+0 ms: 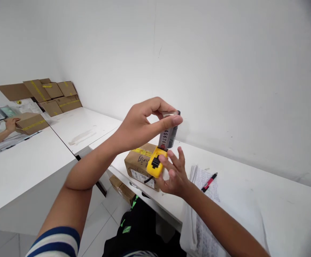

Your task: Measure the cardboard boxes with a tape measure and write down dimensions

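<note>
My left hand [147,123] is raised over the table, thumb and fingers pinched on a small dark grey object [173,135] that seems to have a clear wrapping. Alongside it lies the pulled-out blade [164,138] of a tape measure, printed with black numbers. My right hand [174,175] grips the yellow case of the tape measure [154,162] from below, with some fingers raised off it. A black strap hangs from the case. Behind the case, a taped cardboard box [135,165] with handwriting and a label sits on the table, partly covered.
A red and black pen [209,182] lies on papers [202,214] to the right. Several cardboard boxes [55,96] are stacked at the far left. Another person's hand [11,124] touches a box [32,123] there. More cardboard [122,189] is on the floor.
</note>
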The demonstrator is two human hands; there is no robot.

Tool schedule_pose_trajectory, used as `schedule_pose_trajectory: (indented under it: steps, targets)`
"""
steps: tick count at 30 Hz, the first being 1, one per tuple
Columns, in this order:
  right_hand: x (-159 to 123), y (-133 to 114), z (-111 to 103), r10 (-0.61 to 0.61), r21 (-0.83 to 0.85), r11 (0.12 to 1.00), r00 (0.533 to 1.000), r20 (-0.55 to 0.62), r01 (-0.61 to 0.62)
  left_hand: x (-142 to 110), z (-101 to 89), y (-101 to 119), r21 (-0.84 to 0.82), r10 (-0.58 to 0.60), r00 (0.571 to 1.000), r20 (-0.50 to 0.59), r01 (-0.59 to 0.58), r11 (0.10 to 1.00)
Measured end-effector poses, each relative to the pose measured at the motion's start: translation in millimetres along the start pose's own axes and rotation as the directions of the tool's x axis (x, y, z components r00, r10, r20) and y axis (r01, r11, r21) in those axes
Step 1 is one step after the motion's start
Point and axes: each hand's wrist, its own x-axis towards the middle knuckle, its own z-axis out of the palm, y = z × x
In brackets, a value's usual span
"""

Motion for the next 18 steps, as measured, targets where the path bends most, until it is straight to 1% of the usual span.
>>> schedule_pose_trajectory:
  steps: [2,3,6,8,11,13,15,17,18]
  targets:
    - [-2.7,6.9,0.0,0.038,0.067,0.997,0.994,-0.099,-0.031,3.8,-0.4,9.9,0.078,0.082,0.996,-0.037,-0.079,0.994]
    - [-2.5,8.9,-1.0,0.085,0.126,0.990,0.989,-0.122,-0.070,6.4,0.1,12.2,0.110,0.107,0.993,-0.051,-0.101,0.989]
    - [3.4,8.4,-5.7,0.259,0.298,0.928,0.962,-0.090,-0.222,14.6,3.9,13.2,0.162,0.124,0.987,-0.102,-0.106,0.981]
    - [8.4,4.0,-6.9,0.317,0.373,0.885,0.947,-0.047,-0.277,18.2,8.1,13.1,0.159,0.115,0.982,-0.148,-0.091,0.983]
    - [10.4,-3.4,-3.3,0.401,0.453,0.815,0.916,0.006,-0.360,18.8,15.4,15.9,0.138,0.095,0.976,-0.194,-0.068,0.988]
    - [7.5,-7.0,-0.2,0.472,0.465,0.768,0.880,0.053,-0.440,17.7,19.0,17.4,0.121,0.077,0.974,-0.211,-0.052,0.991]
    - [4.5,-9.0,-1.2,0.508,0.461,0.748,0.859,0.063,-0.477,17.3,19.6,14.5,0.081,0.043,0.972,-0.232,-0.024,0.996]
    - [5.6,-9.1,-9.6,0.537,0.482,0.728,0.842,0.041,-0.488,17.5,16.2,4.9,-0.002,-0.036,0.968,-0.248,0.036,0.999]
    - [8.4,-8.2,-16.8,0.563,0.503,0.703,0.826,0.038,-0.502,16.9,13.2,-2.2,-0.062,-0.100,0.966,-0.239,0.088,0.994]
